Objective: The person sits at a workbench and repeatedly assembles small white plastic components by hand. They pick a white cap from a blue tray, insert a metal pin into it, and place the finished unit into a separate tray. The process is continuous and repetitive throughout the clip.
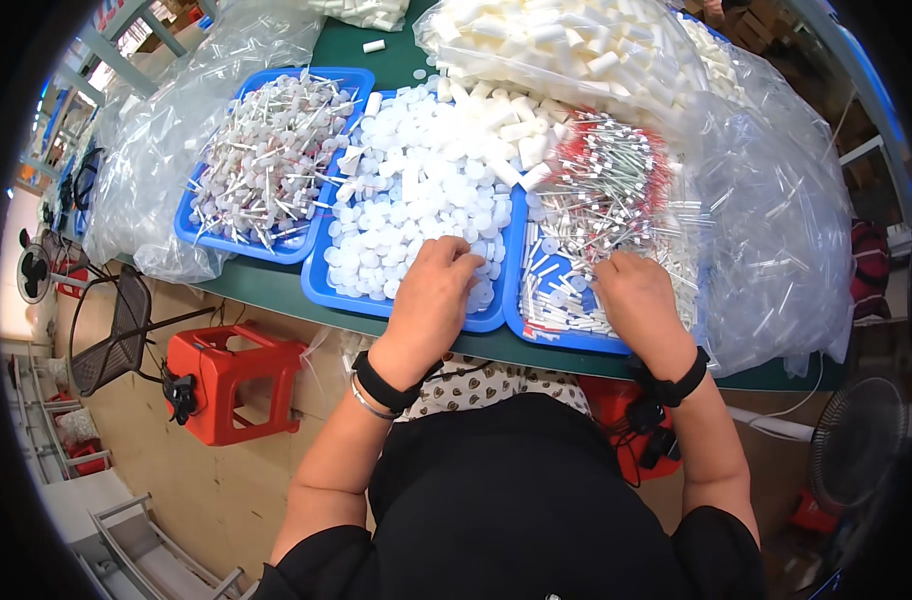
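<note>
My left hand point(434, 290) is over the near right part of the middle blue tray point(366, 303), which is heaped with translucent white plastic discs point(406, 190). Its fingers are bent together among the discs, and what they pinch is hidden. Above the right blue tray point(566, 340) my right hand point(636, 297) has its fingers curled and closed, their tips out of sight. Under it lie many thin white sticks point(556, 300), and farther back a heap of slim pieces with red and metal ends point(616, 160).
The left blue tray point(201, 240) holds piled sticks fitted with discs. White foam-like cylinders point(566, 40) fill a clear bag at the back. Plastic bags point(776, 230) flank the green table point(266, 290). A red stool point(226, 380) stands left, a fan point(856, 440) right.
</note>
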A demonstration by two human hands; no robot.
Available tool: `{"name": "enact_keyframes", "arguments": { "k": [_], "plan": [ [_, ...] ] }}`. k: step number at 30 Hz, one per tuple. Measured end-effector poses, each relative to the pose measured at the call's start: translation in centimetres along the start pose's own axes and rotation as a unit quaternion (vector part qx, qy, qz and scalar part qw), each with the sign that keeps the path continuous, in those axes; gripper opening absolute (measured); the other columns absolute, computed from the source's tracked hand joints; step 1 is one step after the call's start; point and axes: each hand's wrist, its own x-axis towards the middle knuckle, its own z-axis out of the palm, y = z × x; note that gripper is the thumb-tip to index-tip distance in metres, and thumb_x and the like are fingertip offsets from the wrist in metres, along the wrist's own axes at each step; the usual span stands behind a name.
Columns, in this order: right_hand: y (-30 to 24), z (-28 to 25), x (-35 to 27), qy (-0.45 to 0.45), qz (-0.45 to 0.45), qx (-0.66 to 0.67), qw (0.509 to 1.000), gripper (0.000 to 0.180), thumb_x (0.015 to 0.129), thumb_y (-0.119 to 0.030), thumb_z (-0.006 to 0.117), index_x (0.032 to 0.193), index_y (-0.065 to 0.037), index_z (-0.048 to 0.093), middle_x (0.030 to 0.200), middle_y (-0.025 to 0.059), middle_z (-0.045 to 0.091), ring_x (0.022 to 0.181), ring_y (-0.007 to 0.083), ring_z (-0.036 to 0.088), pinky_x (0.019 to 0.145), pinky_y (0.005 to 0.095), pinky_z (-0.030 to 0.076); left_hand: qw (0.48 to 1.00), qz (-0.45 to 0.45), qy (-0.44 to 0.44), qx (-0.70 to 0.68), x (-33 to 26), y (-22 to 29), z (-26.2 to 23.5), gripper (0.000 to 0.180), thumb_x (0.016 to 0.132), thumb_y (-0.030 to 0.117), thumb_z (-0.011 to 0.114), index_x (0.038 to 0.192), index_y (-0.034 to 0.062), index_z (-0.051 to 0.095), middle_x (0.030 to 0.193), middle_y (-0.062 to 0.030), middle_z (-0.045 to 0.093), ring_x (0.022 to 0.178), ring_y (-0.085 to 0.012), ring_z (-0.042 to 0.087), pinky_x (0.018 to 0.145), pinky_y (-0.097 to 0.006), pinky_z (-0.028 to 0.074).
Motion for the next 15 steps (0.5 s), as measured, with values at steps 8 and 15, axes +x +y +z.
{"name": "enact_keyframes", "arguments": {
  "k": [8,15],
  "plan": [
    [0.1,-0.5,-0.6,-0.012,0.001,0.060,0.998,0.006,0.078,-0.008,0.064,0.076,-0.004,0.059,0.074,0.0112,0.060,0.072,0.0300,0.061,0.067,0.0410,0.049,0.999,-0.017,0.017,0.044,1.0,0.0,0.5,0.020,0.079,0.001,0.067,0.098,0.0057,0.063,0.095,-0.0098,0.062,0.090,-0.0310,0.059,0.075,-0.040,0.050],
    [0.2,-1.0,-1.0,-0.002,0.019,0.100,0.995,0.008,0.080,-0.011,0.066,0.078,-0.005,0.060,0.073,0.0109,0.060,0.070,0.0311,0.061,0.067,0.0424,0.049,0.998,-0.012,0.022,0.059,1.1,-0.1,0.7,0.017,0.080,0.005,0.067,0.097,0.0066,0.064,0.092,-0.0090,0.063,0.088,-0.0306,0.059,0.071,-0.040,0.050]
  ]
}}
